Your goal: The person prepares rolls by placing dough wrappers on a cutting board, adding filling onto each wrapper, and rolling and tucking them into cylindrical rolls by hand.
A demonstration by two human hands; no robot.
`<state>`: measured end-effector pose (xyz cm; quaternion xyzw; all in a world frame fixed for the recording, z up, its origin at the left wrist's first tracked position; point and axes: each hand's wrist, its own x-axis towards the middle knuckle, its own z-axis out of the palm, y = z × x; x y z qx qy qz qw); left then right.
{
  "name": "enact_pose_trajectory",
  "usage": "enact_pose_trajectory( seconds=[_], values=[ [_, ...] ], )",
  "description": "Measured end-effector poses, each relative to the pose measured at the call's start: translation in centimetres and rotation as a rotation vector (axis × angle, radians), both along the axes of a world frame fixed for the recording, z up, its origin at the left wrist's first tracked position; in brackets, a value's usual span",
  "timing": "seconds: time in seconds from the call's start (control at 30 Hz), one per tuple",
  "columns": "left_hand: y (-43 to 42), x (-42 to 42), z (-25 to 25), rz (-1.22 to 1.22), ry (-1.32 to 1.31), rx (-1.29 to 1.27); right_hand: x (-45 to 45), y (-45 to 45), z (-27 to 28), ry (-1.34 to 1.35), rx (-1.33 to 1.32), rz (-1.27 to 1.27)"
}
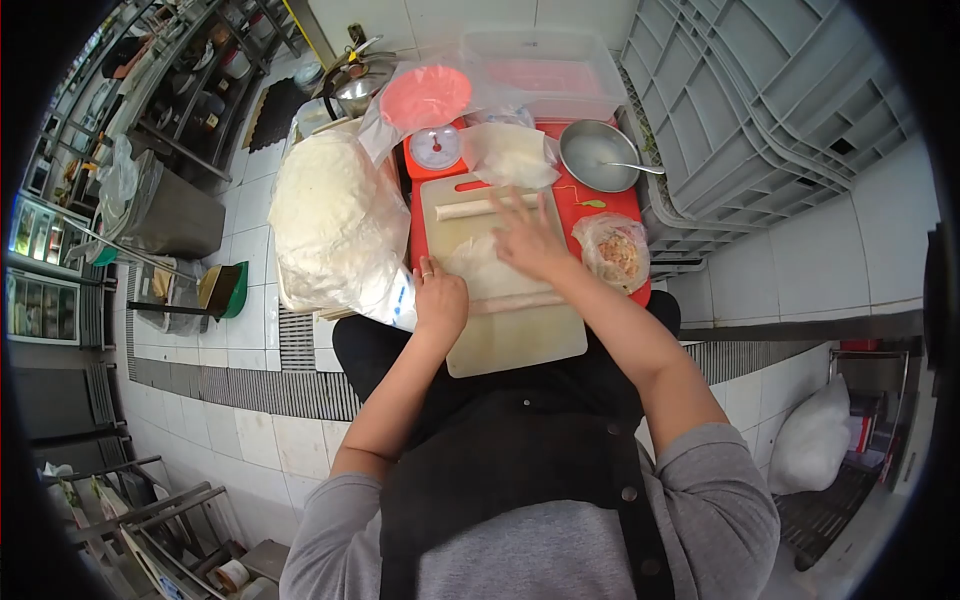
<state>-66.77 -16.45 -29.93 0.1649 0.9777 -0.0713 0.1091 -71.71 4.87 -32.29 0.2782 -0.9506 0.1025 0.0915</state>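
Note:
A pale cutting board [520, 340] lies in front of me with a thin white wrapper sheet [478, 262] on it. My right hand [528, 238] is over the sheet's right side, fingers spread and slightly blurred, holding nothing visible. At the board's left edge is my left hand [441, 300], palm down beside the sheet, its fingers loosely bent and apparently empty. A long white roll [470, 209] lies across the far part of the board, partly behind my right fingers. Nearer me, a pinkish roll [515, 302] crosses the board, its right end under my forearm.
Left stands a big plastic-covered pile of white sheets [335, 210]. Right of the board are a bag of pinkish filling [617, 252] and a metal bowl [598, 155] with a spoon. Behind are a red scale [436, 148], pink basin [426, 97] and clear tub [545, 75]. Grey crates [760, 110] rise at right.

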Motion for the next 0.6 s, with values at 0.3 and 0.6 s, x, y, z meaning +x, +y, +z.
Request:
enact_pose_trajectory(
  seconds=[0.3, 0.6],
  values=[
    [4.0, -0.9, -4.9, -0.316, 0.065, 0.483, -11.9, 12.0, -2.7, 0.274, -0.153, -0.665],
    [4.2, -2.7, -6.5, -0.375, 0.106, 0.405, -12.5, 15.1, 1.7, -0.237, -0.458, -0.509]
  ],
)
